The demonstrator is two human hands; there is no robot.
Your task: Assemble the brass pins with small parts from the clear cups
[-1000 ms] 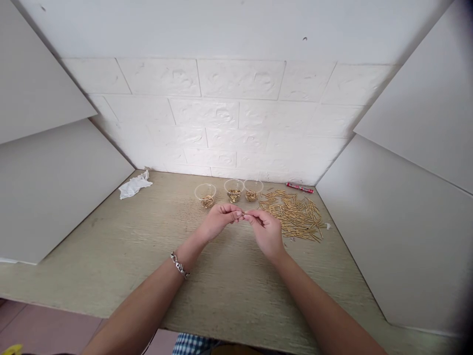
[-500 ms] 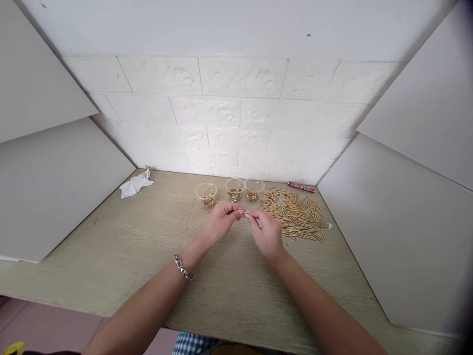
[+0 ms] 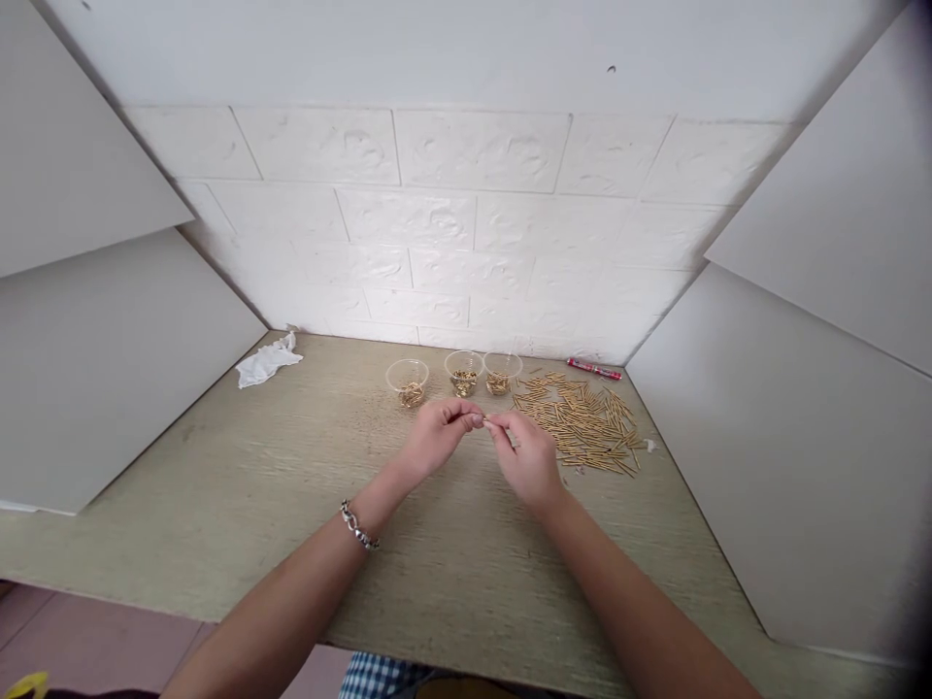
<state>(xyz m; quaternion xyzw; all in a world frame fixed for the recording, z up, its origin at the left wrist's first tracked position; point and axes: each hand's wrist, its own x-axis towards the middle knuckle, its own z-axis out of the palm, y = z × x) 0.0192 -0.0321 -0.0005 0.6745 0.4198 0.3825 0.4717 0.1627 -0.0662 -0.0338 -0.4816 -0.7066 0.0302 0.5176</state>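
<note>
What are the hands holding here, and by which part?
A tiny thin metallic piece between fingertips of the left hand and right hand; which part is unclear.

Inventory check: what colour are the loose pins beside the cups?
Brassy gold pins, in the head view.

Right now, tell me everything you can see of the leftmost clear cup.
The leftmost clear plastic cup stands upright and open-topped on the pale wood-grain tabletop, a small heap of gold-coloured metal pieces in its bottom. It sits apart from the next cup, beyond the left hand, which does not touch it.

Wooden bench point(image 3: 218, 505), clear cups point(image 3: 464, 372), golden pins point(image 3: 582, 424)
</note>
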